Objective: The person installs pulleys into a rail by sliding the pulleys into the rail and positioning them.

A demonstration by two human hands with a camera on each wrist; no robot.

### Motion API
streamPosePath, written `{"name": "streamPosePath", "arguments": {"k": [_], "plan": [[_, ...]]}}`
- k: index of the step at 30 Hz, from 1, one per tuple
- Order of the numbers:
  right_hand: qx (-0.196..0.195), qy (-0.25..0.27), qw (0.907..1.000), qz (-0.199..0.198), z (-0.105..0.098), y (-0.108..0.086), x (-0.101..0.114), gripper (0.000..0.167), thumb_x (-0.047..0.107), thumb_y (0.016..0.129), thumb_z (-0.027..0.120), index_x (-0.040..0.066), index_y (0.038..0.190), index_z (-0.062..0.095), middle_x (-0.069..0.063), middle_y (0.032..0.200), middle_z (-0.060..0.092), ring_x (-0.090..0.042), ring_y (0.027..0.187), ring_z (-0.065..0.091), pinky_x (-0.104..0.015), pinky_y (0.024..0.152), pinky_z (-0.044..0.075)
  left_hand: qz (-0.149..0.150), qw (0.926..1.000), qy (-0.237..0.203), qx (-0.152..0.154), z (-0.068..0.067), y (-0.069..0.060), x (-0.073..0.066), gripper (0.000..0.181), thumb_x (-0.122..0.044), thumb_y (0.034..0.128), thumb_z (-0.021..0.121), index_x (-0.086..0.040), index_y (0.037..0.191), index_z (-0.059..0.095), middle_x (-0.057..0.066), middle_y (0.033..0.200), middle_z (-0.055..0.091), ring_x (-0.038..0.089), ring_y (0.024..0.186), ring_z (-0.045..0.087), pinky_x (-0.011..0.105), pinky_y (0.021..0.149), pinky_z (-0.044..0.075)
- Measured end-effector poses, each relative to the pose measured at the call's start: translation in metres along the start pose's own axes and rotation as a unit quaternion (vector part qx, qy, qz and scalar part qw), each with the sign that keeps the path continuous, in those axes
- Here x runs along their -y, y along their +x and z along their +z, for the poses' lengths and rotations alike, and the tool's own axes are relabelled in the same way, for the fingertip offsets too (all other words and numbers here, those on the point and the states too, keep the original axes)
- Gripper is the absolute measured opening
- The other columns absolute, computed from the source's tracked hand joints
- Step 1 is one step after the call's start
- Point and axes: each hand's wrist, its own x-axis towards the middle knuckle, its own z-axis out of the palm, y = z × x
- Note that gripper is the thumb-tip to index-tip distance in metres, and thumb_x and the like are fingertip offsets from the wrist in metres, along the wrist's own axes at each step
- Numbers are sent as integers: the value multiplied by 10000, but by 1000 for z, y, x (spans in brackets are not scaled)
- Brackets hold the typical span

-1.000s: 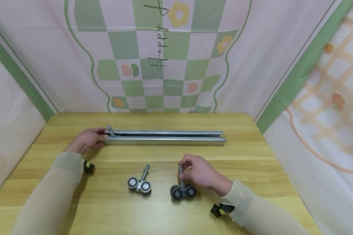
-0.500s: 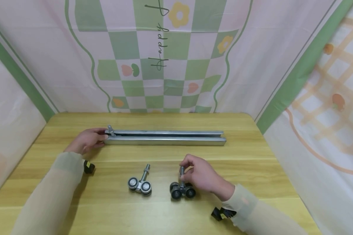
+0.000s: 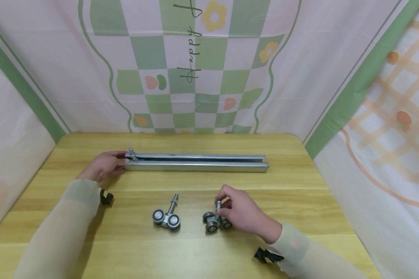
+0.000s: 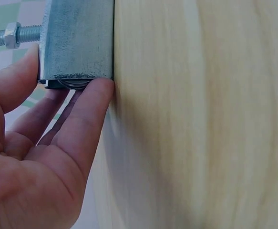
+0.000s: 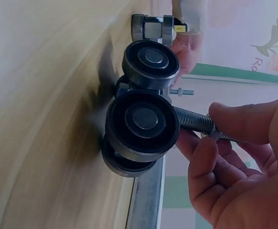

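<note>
A steel C-channel rail (image 3: 195,166) lies across the back of the table, slot facing up. My left hand (image 3: 106,164) holds its left end, thumb near the slot and fingers against the end face in the left wrist view. A bolt with a nut (image 4: 12,36) sticks up from the slot there; part of a wheel shows inside the rail's end. My right hand (image 3: 244,209) pinches the threaded bolt of a four-wheeled roller trolley (image 5: 143,119), near its nut. Whether its wheels touch the table is hard to tell. A second roller trolley (image 3: 166,219) lies to its left.
The wooden table (image 3: 160,255) has rounded back corners. Patterned cloth (image 3: 181,77) hangs behind it and at both sides. Bare tabletop lies between the rail and the two trolleys. Black wrist cameras (image 3: 268,255) sit at both cuffs.
My right hand has shifted slightly right and toward me, and the trolley it pinches has turned, its bolt tipping toward the viewer. The left hand and rail stay in place.
</note>
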Motion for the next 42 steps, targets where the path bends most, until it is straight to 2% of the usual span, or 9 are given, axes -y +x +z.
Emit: {"name": "streamPosePath", "arguments": {"k": [3, 10, 13, 17, 19, 23, 26, 33, 42], "plan": [[-28, -155, 9998, -77, 1, -3, 1, 268, -16, 861, 733, 138, 1025, 587, -40, 1002, 667, -161, 909, 669, -237, 747, 581, 32, 10000, 23, -3, 0, 0, -1, 643, -80, 1027, 554, -22, 1574, 220, 240, 1571, 259, 385, 1359, 353, 419, 1066, 437], [-173, -554, 9981, -224, 2, -7, -2, 273, 4, 847, 759, 135, 1001, 576, -13, 967, 649, -133, 850, 633, -225, 684, 565, 89, 9999, 90, 3, -1, 0, -3, 634, -81, 1031, 543, -17, 1572, 220, 240, 1567, 266, 378, 1355, 351, 425, 1074, 427], [-152, -379, 9988, -269, 3, -7, -7, 265, 21, 857, 758, 121, 1033, 586, -40, 1012, 662, -137, 879, 649, -230, 726, 571, 78, 9999, 88, -4, -1, 0, -2, 641, -80, 1028, 550, -20, 1573, 219, 241, 1571, 259, 384, 1355, 356, 423, 1069, 434], [-37, 118, 9994, -320, 3, -8, -14, 214, 69, 889, 741, 79, 1066, 620, -69, 1060, 672, -167, 929, 672, -238, 779, 574, 42, 10000, 45, 0, 0, 1, 0, 657, -82, 1022, 562, -24, 1574, 211, 242, 1579, 243, 395, 1363, 354, 423, 1064, 439], [-14, 205, 9990, -387, 2, -8, -16, 166, 101, 904, 734, 89, 1042, 641, -32, 1027, 679, -164, 919, 674, -244, 780, 577, 34, 10000, 13, 18, 0, 2, 0, 657, -78, 1022, 559, -27, 1576, 208, 238, 1582, 238, 395, 1365, 351, 424, 1067, 436], [-37, 49, 9988, -486, 1, -9, -19, 81, 167, 923, 728, 168, 979, 670, 95, 927, 672, -115, 859, 657, -257, 734, 581, 81, 9999, 5, 62, 0, 2, 1, 658, -77, 1022, 558, -21, 1575, 205, 240, 1584, 231, 395, 1373, 340, 427, 1073, 429], [-58, 6, 9991, -410, 0, -11, -19, 57, 188, 925, 730, 203, 957, 685, 136, 885, 664, -96, 810, 636, -274, 681, 578, 81, 9999, -24, 59, 1, 2, 0, 648, -67, 1023, 551, -21, 1574, 214, 234, 1584, 236, 387, 1373, 339, 425, 1073, 430], [-223, -95, 9993, -298, -3, -11, -21, 46, 162, 909, 747, 191, 935, 721, 143, 860, 665, -98, 765, 617, -281, 630, 565, 68, 10000, -39, 59, 2, 1, 0, 645, -65, 1027, 544, -22, 1576, 208, 231, 1587, 233, 380, 1375, 336, 422, 1072, 430], [-471, -202, 9987, 26, -12, -10, -27, 77, 154, 886, 768, 211, 917, 725, 141, 884, 671, -102, 819, 623, -290, 690, 557, 25, 10000, -27, -16, 2, 1, 0, 641, -75, 1028, 549, -32, 1576, 219, 227, 1582, 249, 382, 1376, 342, 428, 1075, 428]]}}
